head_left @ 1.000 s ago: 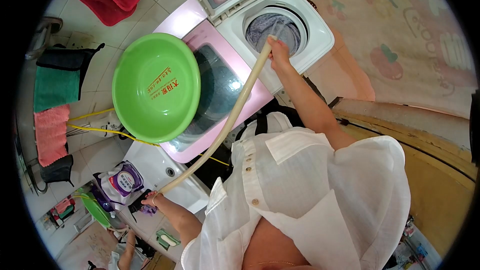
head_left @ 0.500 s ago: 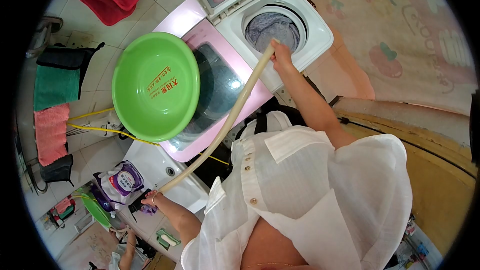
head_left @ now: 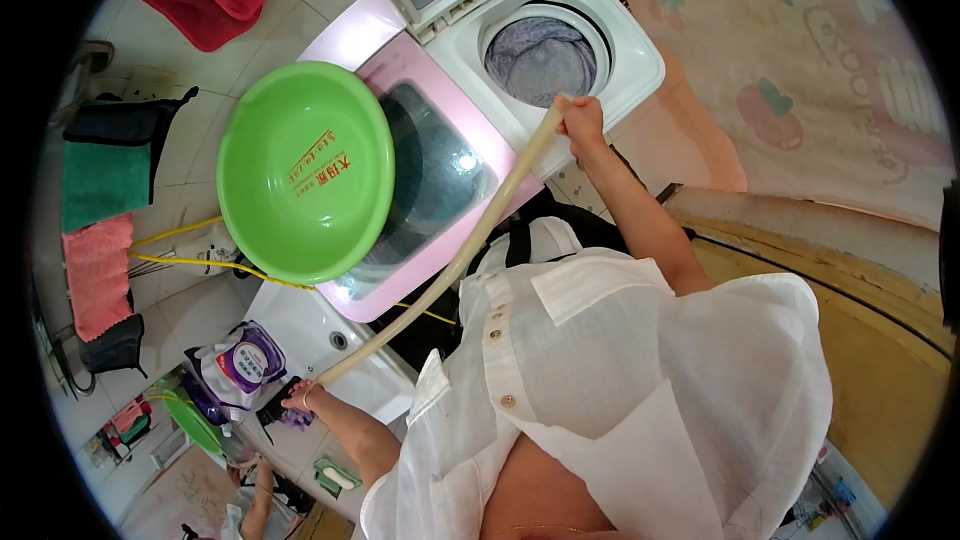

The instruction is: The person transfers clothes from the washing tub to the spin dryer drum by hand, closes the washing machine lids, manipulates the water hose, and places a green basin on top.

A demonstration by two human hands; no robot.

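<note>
A long beige hose (head_left: 468,255) runs diagonally across my front. My right hand (head_left: 582,125) is closed around its upper end, at the near rim of the open wash tub (head_left: 545,60). Grey-purple cloth fills the tub, inside a white and pink twin-tub washing machine (head_left: 625,75). At the hose's lower end, my left hand (head_left: 300,397) has its fingers bent around it, beside a dark tap-like part at the white sink (head_left: 365,365). The exact grip of the left fingers is partly hidden.
A large green basin (head_left: 305,175) rests over the machine's pink-edged second lid (head_left: 440,155). A purple and white detergent bag (head_left: 240,365) and a soap dish (head_left: 335,477) sit by the sink. Towels (head_left: 100,175) hang left; a yellow cable (head_left: 180,260) passes below the basin. A mirror reflects the scene.
My right hand has drawn the hose's upper end back from over the tub opening, down and to the right. My left hand stays in place.
</note>
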